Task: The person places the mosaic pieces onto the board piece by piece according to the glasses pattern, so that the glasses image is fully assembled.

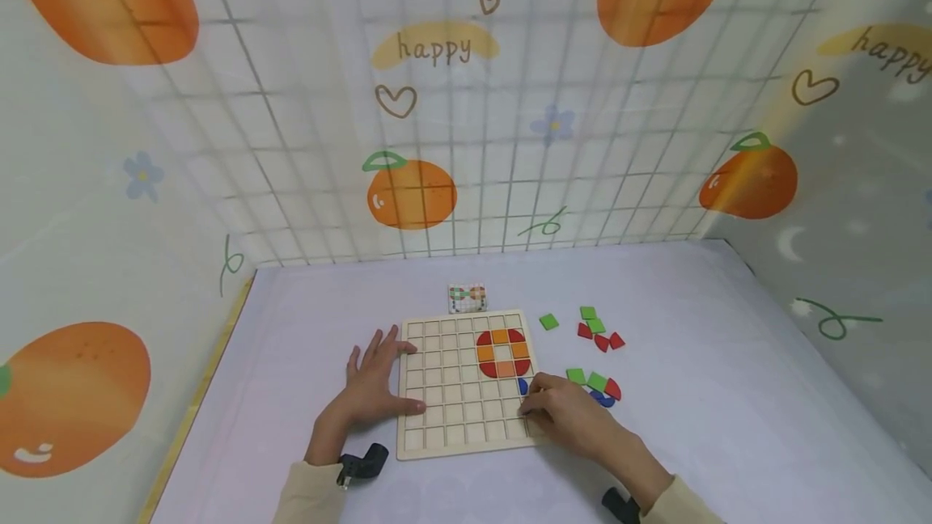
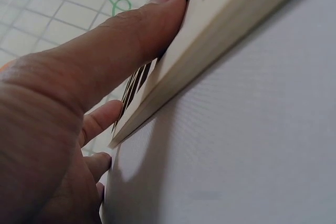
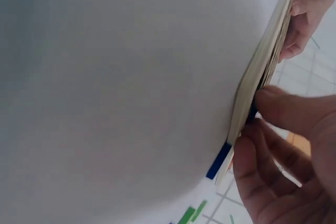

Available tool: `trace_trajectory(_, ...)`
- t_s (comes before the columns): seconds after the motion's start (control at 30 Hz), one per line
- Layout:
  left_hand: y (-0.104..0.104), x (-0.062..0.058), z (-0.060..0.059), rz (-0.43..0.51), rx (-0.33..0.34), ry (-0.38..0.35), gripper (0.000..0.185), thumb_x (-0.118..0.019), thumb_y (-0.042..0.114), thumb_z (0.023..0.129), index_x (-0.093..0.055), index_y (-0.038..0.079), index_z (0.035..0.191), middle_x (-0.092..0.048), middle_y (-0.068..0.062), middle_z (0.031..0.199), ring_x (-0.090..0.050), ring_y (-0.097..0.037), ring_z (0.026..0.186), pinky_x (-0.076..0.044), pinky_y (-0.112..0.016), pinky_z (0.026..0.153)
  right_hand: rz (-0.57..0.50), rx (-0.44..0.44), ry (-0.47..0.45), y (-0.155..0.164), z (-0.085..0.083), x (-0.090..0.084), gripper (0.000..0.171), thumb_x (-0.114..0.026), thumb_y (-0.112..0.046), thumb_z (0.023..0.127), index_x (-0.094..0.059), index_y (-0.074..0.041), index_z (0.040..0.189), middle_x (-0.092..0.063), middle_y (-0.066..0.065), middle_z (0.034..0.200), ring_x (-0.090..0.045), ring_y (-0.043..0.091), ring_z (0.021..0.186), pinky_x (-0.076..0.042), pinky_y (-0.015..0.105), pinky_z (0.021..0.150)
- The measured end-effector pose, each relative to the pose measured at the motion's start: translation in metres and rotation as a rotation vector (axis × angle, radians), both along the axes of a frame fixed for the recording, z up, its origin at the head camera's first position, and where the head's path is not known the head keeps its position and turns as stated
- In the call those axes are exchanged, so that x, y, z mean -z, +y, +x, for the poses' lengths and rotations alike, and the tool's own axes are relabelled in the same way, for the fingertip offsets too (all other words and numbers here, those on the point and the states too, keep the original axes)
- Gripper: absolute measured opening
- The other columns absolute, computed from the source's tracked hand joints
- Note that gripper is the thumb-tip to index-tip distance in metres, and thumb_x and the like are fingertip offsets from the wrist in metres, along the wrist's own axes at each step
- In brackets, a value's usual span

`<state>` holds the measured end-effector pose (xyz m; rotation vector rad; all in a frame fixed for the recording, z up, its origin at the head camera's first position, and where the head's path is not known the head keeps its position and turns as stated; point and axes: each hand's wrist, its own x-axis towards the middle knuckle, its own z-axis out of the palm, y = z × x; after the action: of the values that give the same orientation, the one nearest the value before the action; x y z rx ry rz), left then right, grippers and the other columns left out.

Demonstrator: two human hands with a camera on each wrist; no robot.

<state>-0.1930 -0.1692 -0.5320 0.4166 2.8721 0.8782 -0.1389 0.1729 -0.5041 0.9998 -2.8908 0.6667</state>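
A wooden grid board [image 1: 444, 419] lies on the table. My left hand [image 1: 371, 385] spreads over its left side, thumb and a finger resting on the rim; the thumb [image 2: 142, 30] is large in the left wrist view. At the lower right of the board, my right hand [image 1: 571, 417] pinches a small dark blue piece [image 3: 253, 112], mostly hidden by the fingers. One blue piece [image 1: 523, 386] sits in a cell just above those fingertips. Red curved pieces [image 1: 485, 338] and orange squares [image 1: 499, 336] form a ring in the upper right cells.
A small pattern card [image 1: 467, 297] lies behind the board. To the right are loose green squares [image 1: 576, 377], red quarter-round pieces [image 1: 613, 388] and blue pieces [image 1: 603, 399], with more green and red ones farther back. A printed curtain [image 1: 466, 128] hangs behind the table.
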Motion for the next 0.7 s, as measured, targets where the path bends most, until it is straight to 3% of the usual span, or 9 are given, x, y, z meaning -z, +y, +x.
trace_trajectory(0.17,-0.0007,0.0006,-0.0002,-0.007,0.0,-0.01,0.09,-0.088,0.059,0.056,-0.048,0.026,0.13,-0.01,-0.012,0.163,0.001,-0.033,0.149,0.011,-0.058,0.113,0.047,-0.014,0.024,0.0028,-0.0002,-0.0025,0.014,-0.082,-0.013,0.081,-0.081,-0.017,0.095,-0.064,-0.008,0.095,-0.058,0.009,0.086,-0.055,0.025,0.078)
trace_trajectory(0.37,-0.0006,0.0015,-0.0002,-0.011,-0.003,-0.006,0.089,-0.088,0.059,0.057,-0.049,0.025,0.129,-0.011,-0.012,0.163,0.0,-0.034,0.149,0.01,-0.059,0.113,0.094,0.032,0.1,0.0011,-0.0016,-0.0038,0.016,-0.084,-0.015,0.078,-0.081,-0.016,0.093,-0.07,-0.008,0.09,-0.063,0.01,0.084,-0.056,0.027,0.077)
trace_trajectory(0.47,-0.0001,0.0009,0.0005,-0.009,-0.001,-0.011,0.088,-0.089,0.058,0.057,-0.049,0.024,0.128,-0.011,-0.012,0.163,0.0,-0.034,0.149,0.011,-0.058,0.113,0.092,0.049,0.091,0.0004,-0.0021,-0.0045,0.015,-0.083,-0.014,0.079,-0.08,-0.013,0.093,-0.071,-0.006,0.089,-0.063,0.01,0.083,-0.057,0.027,0.077)
trace_trajectory(0.7,-0.001,-0.0002,0.0006,-0.007,0.005,-0.009,0.088,-0.088,0.059,0.057,-0.05,0.024,0.128,-0.01,-0.012,0.163,0.001,-0.035,0.149,0.011,-0.059,0.112,0.061,0.085,0.054,-0.0046,-0.0024,-0.0041,0.021,-0.084,-0.031,0.079,-0.08,-0.015,0.091,-0.069,-0.009,0.086,-0.06,0.005,0.078,-0.054,0.024,0.07)
